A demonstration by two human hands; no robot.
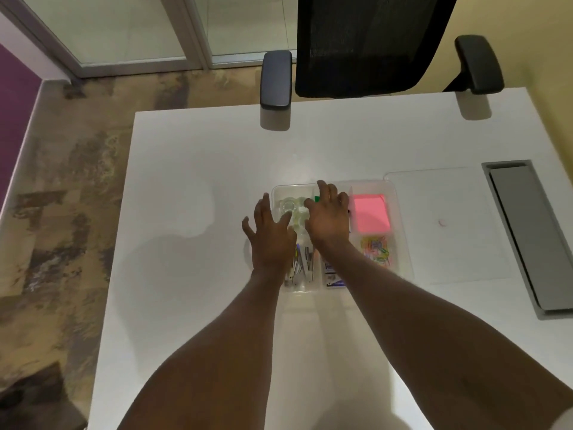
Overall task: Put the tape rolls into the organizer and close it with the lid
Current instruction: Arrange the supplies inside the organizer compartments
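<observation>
A clear plastic organizer (pixel 400 212) stands in the middle of the white desk. Clear tape rolls (pixel 293 207) lie in its far left compartment. My left hand (pixel 269 234) hovers over the organizer's left edge with fingers spread and nothing in it. My right hand (pixel 328 215) is spread over the middle compartments, just right of the tape rolls, palm down. Whether its fingertips touch a roll is hidden. The clear lid (pixel 443 225) lies flat on the desk right of the organizer.
Pink sticky notes (pixel 370 212), coloured paper clips (pixel 376 248), a stapler and small boxes (pixel 333 276) fill other compartments. A grey cable tray (pixel 527 231) is set into the desk at right. A black office chair (pixel 366 45) stands behind the far edge.
</observation>
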